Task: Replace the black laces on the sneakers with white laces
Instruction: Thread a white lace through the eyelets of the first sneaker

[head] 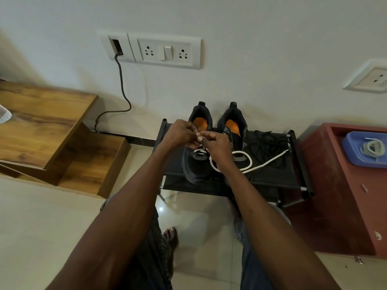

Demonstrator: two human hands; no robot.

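Setting: black shoe rack [272, 176] against a pale wall, centre of frame.
Sneakers: left sneaker [195, 164] partly threaded, right sneaker [233, 124] unlaced.
Hands: left hand [179, 133] and right hand [216, 143] each pinch the white lace [249, 162].
Black laces [267, 140]: heaped on the rack, right.
Advice: draw both ends evenly, flat.
Blue tray [349, 151]: holds a coiled pale lace [373, 147], far right.

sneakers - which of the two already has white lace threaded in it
The left sneaker, under both hands: white lace crosses its lower eyelets. The right sneaker shows no lace.
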